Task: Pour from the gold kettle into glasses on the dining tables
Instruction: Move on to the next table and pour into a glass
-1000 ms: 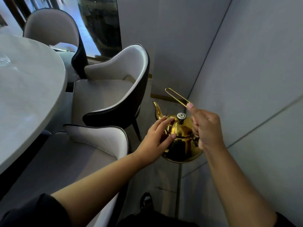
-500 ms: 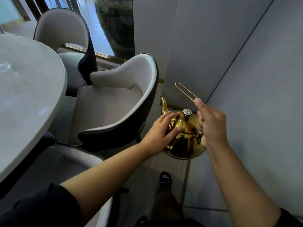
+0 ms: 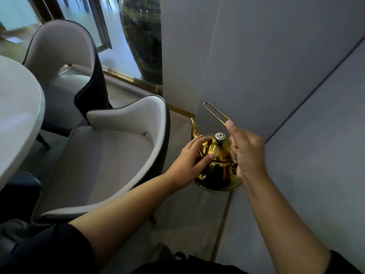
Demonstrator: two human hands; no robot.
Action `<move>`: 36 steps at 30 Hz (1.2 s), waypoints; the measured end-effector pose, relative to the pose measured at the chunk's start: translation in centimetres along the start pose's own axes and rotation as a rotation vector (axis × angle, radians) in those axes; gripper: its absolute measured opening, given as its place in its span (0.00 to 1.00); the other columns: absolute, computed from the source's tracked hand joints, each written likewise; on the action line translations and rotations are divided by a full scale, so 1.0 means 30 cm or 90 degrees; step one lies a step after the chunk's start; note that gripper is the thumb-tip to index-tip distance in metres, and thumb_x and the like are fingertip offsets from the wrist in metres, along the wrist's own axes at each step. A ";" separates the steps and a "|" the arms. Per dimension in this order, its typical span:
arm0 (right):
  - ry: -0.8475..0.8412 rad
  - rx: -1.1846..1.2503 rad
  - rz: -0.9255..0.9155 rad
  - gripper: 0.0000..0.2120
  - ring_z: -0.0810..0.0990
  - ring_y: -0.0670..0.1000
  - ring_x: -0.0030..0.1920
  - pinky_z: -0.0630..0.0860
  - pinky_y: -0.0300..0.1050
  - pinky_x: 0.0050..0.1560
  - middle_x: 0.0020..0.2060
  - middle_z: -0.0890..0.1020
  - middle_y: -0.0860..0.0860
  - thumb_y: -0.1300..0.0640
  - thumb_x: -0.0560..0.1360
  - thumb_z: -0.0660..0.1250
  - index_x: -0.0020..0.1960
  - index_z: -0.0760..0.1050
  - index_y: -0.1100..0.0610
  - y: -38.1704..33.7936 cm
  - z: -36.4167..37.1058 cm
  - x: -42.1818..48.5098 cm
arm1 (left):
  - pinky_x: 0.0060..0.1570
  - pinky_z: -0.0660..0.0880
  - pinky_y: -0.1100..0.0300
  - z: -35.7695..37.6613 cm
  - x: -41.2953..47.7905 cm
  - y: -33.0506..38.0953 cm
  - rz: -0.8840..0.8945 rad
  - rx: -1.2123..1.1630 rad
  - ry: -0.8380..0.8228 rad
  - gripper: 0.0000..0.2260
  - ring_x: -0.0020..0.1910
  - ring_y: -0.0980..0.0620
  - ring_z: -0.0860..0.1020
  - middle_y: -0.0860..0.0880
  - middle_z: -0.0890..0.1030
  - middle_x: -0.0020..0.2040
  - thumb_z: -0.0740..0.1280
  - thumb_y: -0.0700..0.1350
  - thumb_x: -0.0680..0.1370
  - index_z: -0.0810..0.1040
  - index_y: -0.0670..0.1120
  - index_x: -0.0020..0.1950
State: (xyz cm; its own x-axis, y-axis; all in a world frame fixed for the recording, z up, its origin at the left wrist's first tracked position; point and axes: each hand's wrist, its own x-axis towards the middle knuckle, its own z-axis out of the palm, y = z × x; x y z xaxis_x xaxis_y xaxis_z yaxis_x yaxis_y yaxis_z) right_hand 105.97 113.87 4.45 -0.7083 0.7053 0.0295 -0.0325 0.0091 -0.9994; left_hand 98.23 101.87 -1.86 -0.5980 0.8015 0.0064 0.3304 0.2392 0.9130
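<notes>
Since a moment before, the chair (image 3: 110, 155) beyond the left hand (image 3: 189, 157) had slid lower and closer in the view, so the person had likely walked on. The hold on the kettle (image 3: 215, 171) looked the same.

The right hand (image 3: 246, 153) was curled tight round the thin wire handle (image 3: 216, 113), thumb up along it, gripping the kettle. The left hand lay with straight fingers on the kettle's round side, just by the lid knob (image 3: 220, 136), and it held nothing.

The kettle hung in the air between the two hands, over the floor (image 3: 187, 214), close to the wall (image 3: 276, 76) past the right hand. The counter (image 3: 17, 115) was well off beyond the left hand, and no glasses showed.

The kettle looked hard, shiny and slippery, and likely heavy if full. The handle seemed the best place to hold it, with a flat hand on the side to stop it swinging.
</notes>
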 end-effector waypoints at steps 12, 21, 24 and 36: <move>-0.093 -0.004 0.003 0.28 0.58 0.42 0.17 0.59 0.33 0.21 0.16 0.63 0.44 0.53 0.76 0.66 0.18 0.65 0.52 0.100 0.125 0.706 | 0.66 0.69 0.48 -0.148 0.604 -0.158 -0.027 0.103 0.104 0.23 0.71 0.51 0.62 0.52 0.60 0.74 0.60 0.55 0.79 0.59 0.56 0.72; -0.226 0.031 0.007 0.28 0.58 0.42 0.18 0.59 0.32 0.21 0.16 0.62 0.44 0.54 0.76 0.67 0.19 0.63 0.52 0.105 0.335 1.182 | 0.65 0.69 0.48 -0.346 0.989 -0.236 -0.081 0.089 0.251 0.21 0.70 0.51 0.64 0.50 0.65 0.72 0.60 0.55 0.79 0.62 0.53 0.71; -0.280 0.055 0.018 0.27 0.58 0.42 0.18 0.60 0.32 0.21 0.16 0.62 0.44 0.56 0.76 0.67 0.21 0.62 0.52 0.104 0.429 1.324 | 0.65 0.69 0.48 -0.421 1.093 -0.262 -0.098 0.098 0.310 0.20 0.68 0.52 0.66 0.50 0.68 0.70 0.61 0.54 0.79 0.64 0.52 0.70; -0.606 0.087 0.006 0.28 0.65 0.41 0.17 0.63 0.29 0.22 0.15 0.67 0.44 0.59 0.77 0.65 0.18 0.69 0.51 0.125 0.893 1.754 | 0.66 0.67 0.45 -0.725 1.372 -0.439 -0.215 0.071 0.608 0.22 0.69 0.51 0.66 0.49 0.70 0.68 0.60 0.57 0.77 0.64 0.53 0.69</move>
State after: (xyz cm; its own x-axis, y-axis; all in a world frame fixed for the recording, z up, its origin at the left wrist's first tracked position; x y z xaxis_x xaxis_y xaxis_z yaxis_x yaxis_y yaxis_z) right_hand 49.69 132.02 2.69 -0.9825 -0.1671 0.0825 -0.0629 -0.1192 -0.9909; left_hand 53.39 119.79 -4.74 -0.9894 -0.0775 0.1225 0.0735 0.4605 0.8846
